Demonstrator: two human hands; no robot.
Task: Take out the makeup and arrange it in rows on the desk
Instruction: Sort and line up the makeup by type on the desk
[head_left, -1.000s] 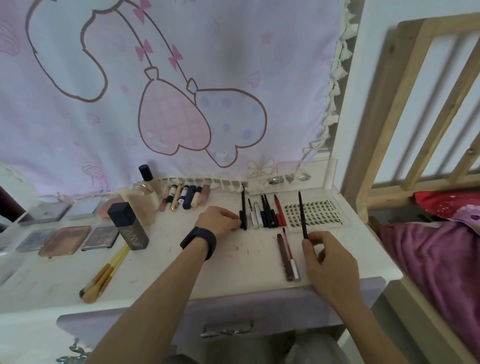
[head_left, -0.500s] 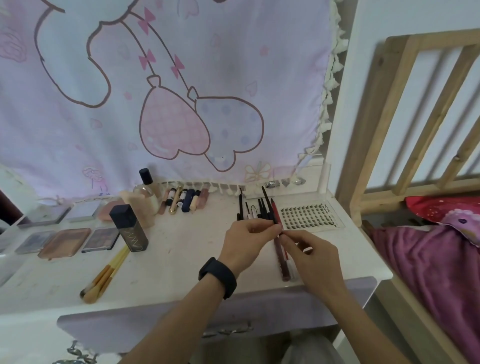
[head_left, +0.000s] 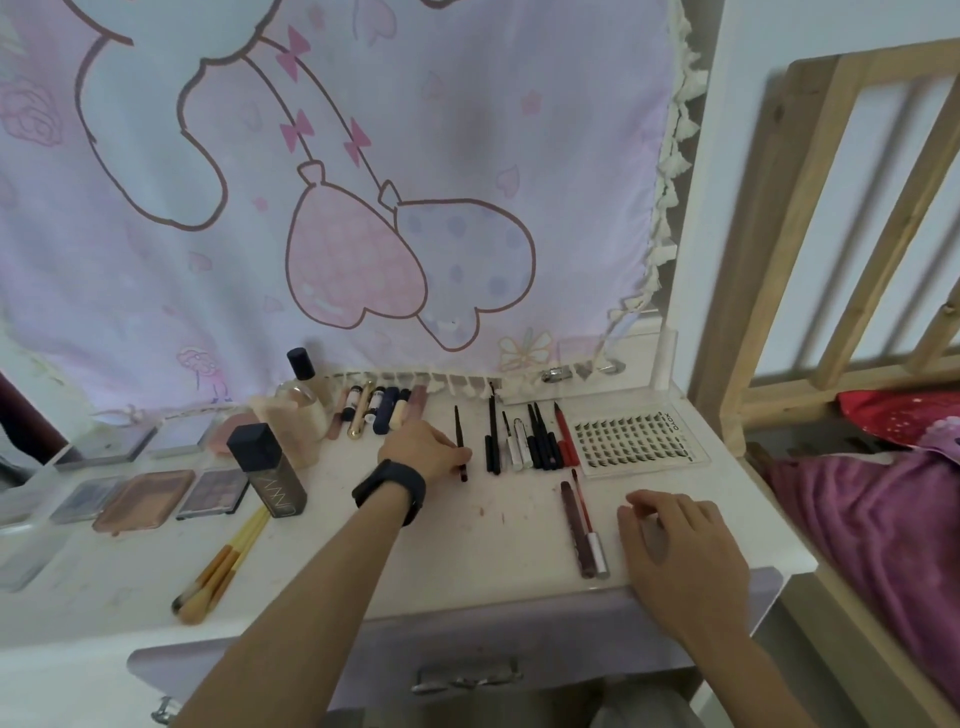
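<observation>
My left hand (head_left: 427, 451), a black band on its wrist, pinches a thin black pencil (head_left: 459, 435) that lies on the white desk (head_left: 467, 551), just left of a row of black, white and red pens (head_left: 530, 441). My right hand (head_left: 675, 545) rests near the desk's front right edge, fingers loosely curled, holding nothing. Beside it lie a dark lip gloss tube (head_left: 577, 530) and its red-tipped wand (head_left: 583, 506). A clear sheet of false lashes (head_left: 634, 441) lies at the right end of the pen row.
Lipsticks (head_left: 382, 410), bottles (head_left: 296, 415), a dark square bottle (head_left: 267, 470), palettes (head_left: 145, 499) and brushes (head_left: 223, 566) fill the left side. A pink curtain (head_left: 337, 208) hangs behind. A wooden bed frame (head_left: 810, 234) and purple blanket (head_left: 872, 530) stand on the right. A drawer handle (head_left: 467, 675) sits below the desk's front edge.
The thin black pencil passed from my right hand to my left. My left hand carried it left and laid it beside the pen row. My right hand drew back to the desk's front.
</observation>
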